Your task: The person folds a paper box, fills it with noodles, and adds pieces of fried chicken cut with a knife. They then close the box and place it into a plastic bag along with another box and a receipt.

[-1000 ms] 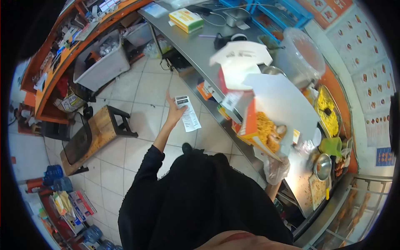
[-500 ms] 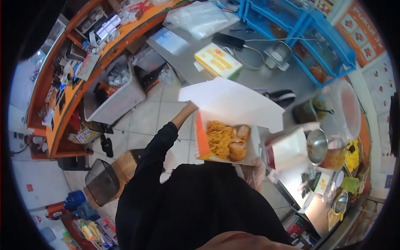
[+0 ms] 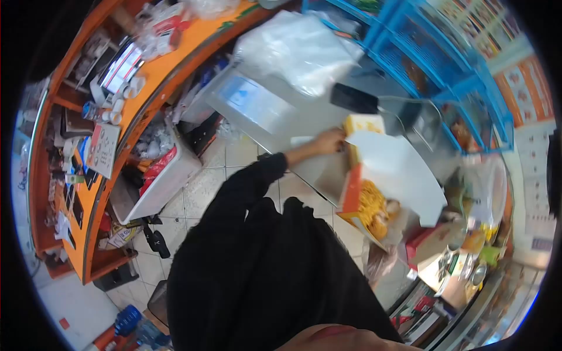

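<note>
Though blurred, fingers [image 3: 338, 136] seemingly touch the yellow box [image 3: 367, 123].

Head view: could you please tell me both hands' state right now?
Left hand: fingers curled at the yellow box; grip cannot be told.
Right hand: seemingly in clear plastic by the open food box; grip cannot be told.

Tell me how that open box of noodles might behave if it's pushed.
The box looks like card, so its walls may flex under pressure. Its broad, open lid could flop or catch on things. The noodles lie uncovered, so they might spill if it tips.
</note>
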Available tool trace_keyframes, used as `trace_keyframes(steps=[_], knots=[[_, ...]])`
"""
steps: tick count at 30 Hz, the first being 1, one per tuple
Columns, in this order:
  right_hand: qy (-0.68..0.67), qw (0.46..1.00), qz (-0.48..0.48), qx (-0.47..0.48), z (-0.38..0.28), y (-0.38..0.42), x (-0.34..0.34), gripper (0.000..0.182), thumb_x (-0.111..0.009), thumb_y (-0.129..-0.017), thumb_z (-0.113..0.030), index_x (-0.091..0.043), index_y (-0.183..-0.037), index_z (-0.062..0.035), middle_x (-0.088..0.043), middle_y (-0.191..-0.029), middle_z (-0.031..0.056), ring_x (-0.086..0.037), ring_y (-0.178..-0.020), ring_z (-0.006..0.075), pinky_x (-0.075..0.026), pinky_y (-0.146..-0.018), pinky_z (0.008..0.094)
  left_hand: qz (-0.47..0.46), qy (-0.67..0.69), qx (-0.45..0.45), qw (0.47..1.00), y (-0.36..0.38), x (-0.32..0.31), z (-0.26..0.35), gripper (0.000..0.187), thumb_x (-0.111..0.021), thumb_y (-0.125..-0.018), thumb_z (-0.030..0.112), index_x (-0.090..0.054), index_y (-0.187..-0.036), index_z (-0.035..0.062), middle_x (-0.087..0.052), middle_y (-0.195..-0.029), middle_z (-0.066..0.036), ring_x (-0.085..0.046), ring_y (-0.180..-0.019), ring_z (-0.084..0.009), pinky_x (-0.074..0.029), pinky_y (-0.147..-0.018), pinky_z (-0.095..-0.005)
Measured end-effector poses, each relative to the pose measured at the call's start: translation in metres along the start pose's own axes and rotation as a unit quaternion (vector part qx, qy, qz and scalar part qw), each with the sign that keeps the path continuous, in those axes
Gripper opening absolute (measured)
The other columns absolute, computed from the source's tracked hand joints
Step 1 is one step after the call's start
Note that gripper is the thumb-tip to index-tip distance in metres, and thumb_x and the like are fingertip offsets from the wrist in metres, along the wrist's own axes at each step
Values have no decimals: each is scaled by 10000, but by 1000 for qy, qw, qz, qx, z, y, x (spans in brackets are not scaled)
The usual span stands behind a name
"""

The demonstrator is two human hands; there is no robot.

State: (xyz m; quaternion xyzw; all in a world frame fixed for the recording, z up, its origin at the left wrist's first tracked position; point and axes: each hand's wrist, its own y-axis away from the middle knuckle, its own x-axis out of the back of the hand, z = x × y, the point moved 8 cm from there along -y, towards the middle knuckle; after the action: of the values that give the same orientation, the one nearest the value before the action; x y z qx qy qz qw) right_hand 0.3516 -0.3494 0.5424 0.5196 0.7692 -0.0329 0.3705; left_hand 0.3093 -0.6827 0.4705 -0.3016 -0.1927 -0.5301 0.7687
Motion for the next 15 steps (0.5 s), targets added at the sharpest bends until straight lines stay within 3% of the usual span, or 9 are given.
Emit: trace_keyframes(steps=[1,2,3,4,6,9,11,13,15], knots=[[-24,1000,5,-2,10,-10,-10,574,-555,-725,-269,-343,-1199,-22,-386,-1208,138,-410,-1084,285,-388,-870,404,-52,-1,-60,997,-3,-3,11,261,-544,-631,97,-573,-890,81,-570,-823,-146,-538,-782,-301,-426,-664,-392],[-16,1000,-5,0,19,-23,-26,577,-557,-723,-266,-341,-1200,-23,-386,-1208,139,-409,-1085,285,-388,-870,404,-87,-3,-57,995,0,4,20,250,-553,-613,93,-580,-861,80,-561,-768,-137,-535,-741,-298,-425,-648,-389],[-1,1000,-20,-1,29,-33,-45,580,-558,-721,-263,-340,-1202,-23,-385,-1209,139,-407,-1086,285,-387,-870,404,-94,118,-42,988,9,6,19,199,-535,-621,86,-581,-814,65,-545,-784,-137,-521,-730,-287,-418,-665,-383],[11,999,-35,-1,38,-43,-63,583,-559,-719,-260,-338,-1204,-23,-384,-1209,140,-406,-1087,285,-387,-870,404,-73,94,-47,992,23,19,25,199,-515,-640,70,-568,-832,56,-530,-878,-114,-513,-792,-269,-413,-692,-372],[30,997,-69,-3,54,-61,-97,589,-561,-715,-254,-334,-1207,-24,-383,-1210,141,-403,-1090,285,-387,-869,404,-106,76,36,991,55,37,11,342,-500,-662,47,-515,-1002,82,-474,-1018,-90,-486,-868,-262,-398,-742,-366],[42,994,-103,-5,79,-82,-136,598,-565,-709,-246,-329,-1212,-25,-381,-1211,143,-399,-1093,286,-386,-869,404,24,22,46,998,91,71,-46,395,-539,-659,64,-502,-1051,94,-452,-1080,-110,-474,-907,-266,-398,-761,-340],[44,992,-119,-7,93,-85,-151,604,-567,-705,-240,-325,-1215,-26,-379,-1212,144,-396,-1096,286,-385,-869,404,-55,-79,30,995,96,103,-39,448,-582,-646,93,-495,-1086,106,-420,-1144,-112,-421,-1013,-250,-364,-814,-338],[38,991,-130,-5,105,-84,-161,611,-570,-700,-234,-322,-1218,-27,-378,-1213,145,-394,-1098,286,-385,-868,404,37,-175,-21,984,101,136,-29,444,-599,-650,128,-495,-1081,106,-406,-1161,-107,-355,-1080,-239,-308,-858,-365],[20,990,-141,-13,120,-81,-164,617,-572,-696,-228,-318,-1222,-27,-376,-1214,146,-391,-1101,287,-384,-868,404,45,-163,-13,986,100,140,-34,421,-603,-663,175,-498,-1061,87,-394,-1163,-107,-342,-1074,-251,-262,-879,-386]])
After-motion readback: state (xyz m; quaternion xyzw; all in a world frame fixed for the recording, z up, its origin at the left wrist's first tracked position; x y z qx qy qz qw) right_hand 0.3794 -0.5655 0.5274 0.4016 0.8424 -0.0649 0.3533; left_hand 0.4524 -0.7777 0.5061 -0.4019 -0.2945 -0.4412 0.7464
